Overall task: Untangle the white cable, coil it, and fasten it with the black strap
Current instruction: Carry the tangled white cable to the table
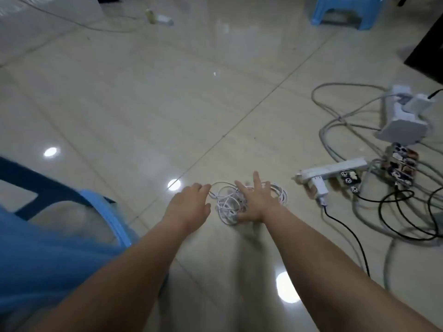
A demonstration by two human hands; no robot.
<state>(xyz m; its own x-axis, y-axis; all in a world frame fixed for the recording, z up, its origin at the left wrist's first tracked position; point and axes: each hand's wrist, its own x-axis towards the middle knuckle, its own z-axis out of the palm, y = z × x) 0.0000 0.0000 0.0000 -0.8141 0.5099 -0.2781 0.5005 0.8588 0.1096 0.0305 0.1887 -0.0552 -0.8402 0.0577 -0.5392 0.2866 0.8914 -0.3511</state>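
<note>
A tangled white cable [227, 202] lies in a loose heap on the glossy tiled floor, in the lower middle of the view. My right hand [256, 202] lies over the heap with its fingers spread and straight, pressing on the loops. My left hand [191, 204] reaches to the heap's left edge, fingers bent down toward a strand; whether it grips the strand is hidden by the hand itself. I see no black strap.
Right of the heap lie a white power strip [335, 168], plugged adapters, and grey and black cords [407, 226]. A blue plastic chair [103, 207] stands at my left. A light blue stool [345, 10] is at the far back.
</note>
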